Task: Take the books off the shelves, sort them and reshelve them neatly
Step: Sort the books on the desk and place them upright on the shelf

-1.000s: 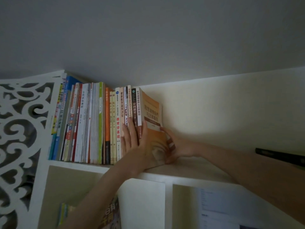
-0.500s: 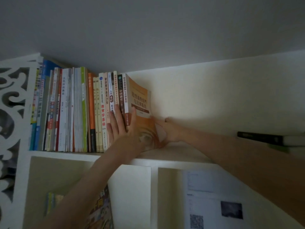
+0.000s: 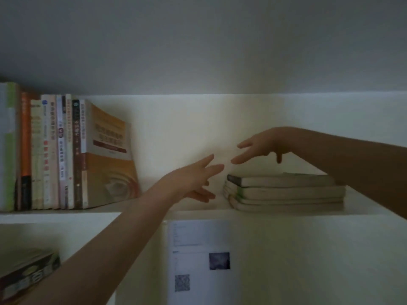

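Observation:
A row of upright books (image 3: 50, 155) stands at the left of the top shelf (image 3: 198, 211), ending in an orange-covered book (image 3: 109, 159) that leans on the row. A flat stack of several books (image 3: 284, 191) lies at the right of the same shelf. My left hand (image 3: 196, 180) hovers open between the row and the stack, fingers stretched toward the stack. My right hand (image 3: 262, 147) hangs open just above the stack's left end, touching nothing.
A white sheet with a QR code (image 3: 198, 260) is stuck on the panel under the shelf. A book (image 3: 28, 274) lies in the lower left compartment. The back wall (image 3: 180, 133) shows behind the gap between row and stack.
Both hands have let go of the orange-covered book and moved right toward the flat stack. The view has swung right, bringing the stack into sight.

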### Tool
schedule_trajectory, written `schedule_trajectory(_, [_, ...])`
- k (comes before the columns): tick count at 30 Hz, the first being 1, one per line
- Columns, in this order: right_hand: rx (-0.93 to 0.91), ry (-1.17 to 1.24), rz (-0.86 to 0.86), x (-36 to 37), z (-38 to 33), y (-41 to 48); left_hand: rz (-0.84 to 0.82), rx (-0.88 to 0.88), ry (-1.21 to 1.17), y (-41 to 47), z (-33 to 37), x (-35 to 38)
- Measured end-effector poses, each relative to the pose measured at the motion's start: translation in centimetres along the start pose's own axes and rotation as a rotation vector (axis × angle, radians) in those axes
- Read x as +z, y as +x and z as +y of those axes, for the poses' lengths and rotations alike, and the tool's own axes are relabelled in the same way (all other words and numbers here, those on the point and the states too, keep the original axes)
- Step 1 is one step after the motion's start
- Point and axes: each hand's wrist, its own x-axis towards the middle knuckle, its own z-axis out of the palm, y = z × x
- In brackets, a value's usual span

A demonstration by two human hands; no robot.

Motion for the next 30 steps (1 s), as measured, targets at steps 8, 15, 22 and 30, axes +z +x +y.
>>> schedule_trajectory(8, [0.241, 0.451, -0.155, 0.2, 10.2, -6.0, -0.083, -0.285, -0.24, 2.9, 1.6, 2.6])
schedule_trajectory(15, [0.169, 0.723, -0.148, 0.8, 10.4, -7.0, -0.112, -0.364, -0.272, 4.2, 1.2, 2.8])
schedule_trajectory(22, [0.081, 0.991, -0.122, 2.0, 12.5, -6.7, -0.065, -0.24, -0.458, 3.7, 1.8, 4.0])
schedule_trajectory(30, [-0.112, 1.191, -0.041, 2.9, 13.5, -7.7, -0.023, 0.032, -0.591, 2.8, 1.7, 5.3])
